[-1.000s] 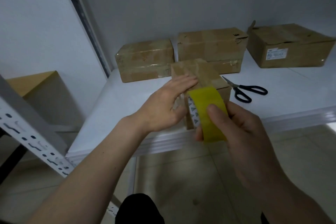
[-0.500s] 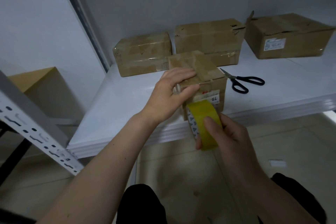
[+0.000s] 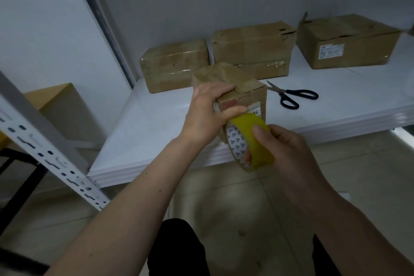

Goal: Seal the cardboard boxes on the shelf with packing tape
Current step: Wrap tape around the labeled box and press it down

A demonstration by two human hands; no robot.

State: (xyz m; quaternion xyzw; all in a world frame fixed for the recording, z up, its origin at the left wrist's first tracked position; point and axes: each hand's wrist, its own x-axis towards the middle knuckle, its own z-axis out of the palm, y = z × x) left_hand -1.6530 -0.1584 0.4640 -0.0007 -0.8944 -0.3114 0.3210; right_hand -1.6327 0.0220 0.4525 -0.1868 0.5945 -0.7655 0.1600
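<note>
Centre frame | left hand (image 3: 208, 114) grips small brown cardboard box (image 3: 244, 87) at front corner | right hand (image 3: 289, 152) grips yellow packing-tape roll (image 3: 249, 141) just below it

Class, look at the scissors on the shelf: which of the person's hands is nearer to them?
Right. The right hand holds the tape roll below the scissors; the left hand grips the small box, farther left.

White shelf board (image 3: 143, 132), front edge layered, set in a grey slotted metal rack (image 3: 40, 141). On it: small cardboard box (image 3: 251, 87) near the front edge; behind it three larger boxes in a row by the wall, namely left box (image 3: 174, 63), middle box (image 3: 251, 49) and right box (image 3: 349, 40) bearing a white label. Black-handled scissors (image 3: 293, 95) lie flat just right of the small box.
</note>
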